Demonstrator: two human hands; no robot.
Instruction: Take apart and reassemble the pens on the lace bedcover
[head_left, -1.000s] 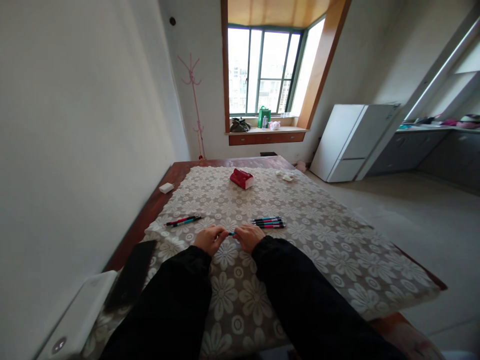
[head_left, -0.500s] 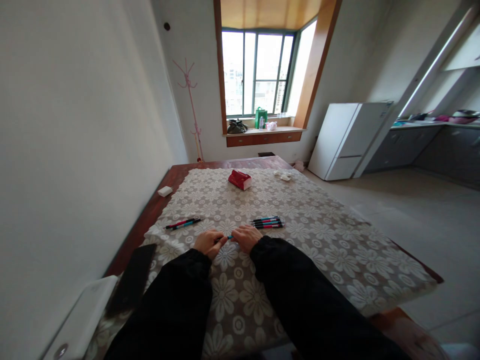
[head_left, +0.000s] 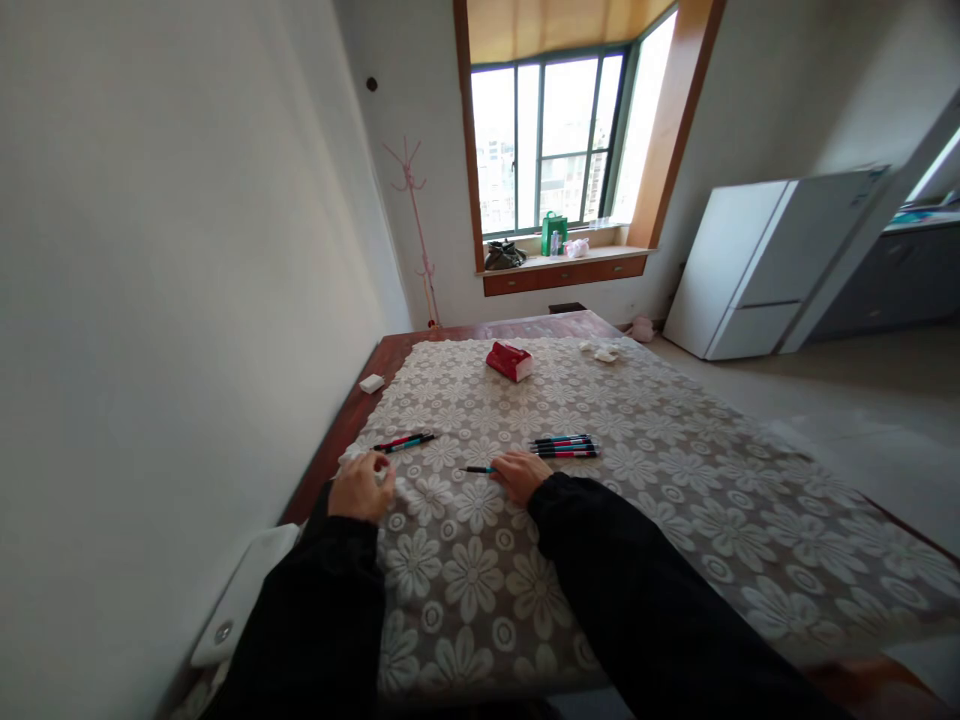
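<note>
No legible brand, label or writing on any item in view. Far left: bare white wall; at its foot, near bottom edge, a white box [head_left: 240, 598] with a small round mark, lying beside the table [head_left: 341, 420], whose dark wood edge shows along the left of the lace cloth [head_left: 637, 480]. Small white block [head_left: 371, 383] on the bare wood strip, off the cloth. Left hand [head_left: 361, 487] rests at the cloth's left edge, fingers curled in loosely; whether it holds anything cannot be told. Just beyond it, two pens [head_left: 403, 441] lie side by side on the cloth, one red, one blue, apart from the hand. Centre: single pen [head_left: 478, 469], blue and black, lies flat on the cloth, its right end at the fingertips of the right hand [head_left: 519, 474]; hand lies palm down, fingers closed on the pen's end, the grip itself partly hidden by the fingers. Black sleeves cover both forearms. Just right of that hand, a bunch of pens [head_left: 564, 446], four or so, parallel, touching one another. Farther back, centre: red pack [head_left: 509, 361]; to its right, small white scraps [head_left: 602, 352] near the far edge. Background: pink coat stand [head_left: 417, 215] in the corner, window sill with a green bag [head_left: 554, 233], white fridge [head_left: 772, 265] at right.
</note>
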